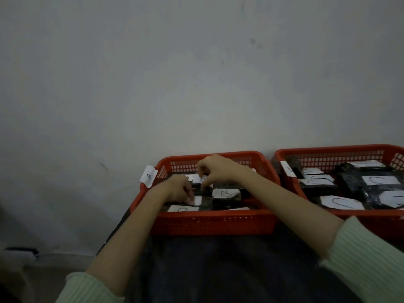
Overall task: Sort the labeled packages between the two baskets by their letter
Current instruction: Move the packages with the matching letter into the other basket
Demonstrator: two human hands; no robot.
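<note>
Two red plastic baskets stand side by side against the wall. The left basket carries a paper tag marked B on its left rim and holds several dark packages with white B labels, one of them near the middle. Both hands are inside it. My left hand rests on a dark package with its fingertips on a white label. My right hand is curled over a B-labelled package at the back, fingers pinching down on it. The right basket holds several dark packages labelled C.
The baskets sit on a dark cloth-covered surface whose left edge drops to a pale floor. A plain grey wall rises directly behind the baskets. A dark and white object lies on the floor at the far left.
</note>
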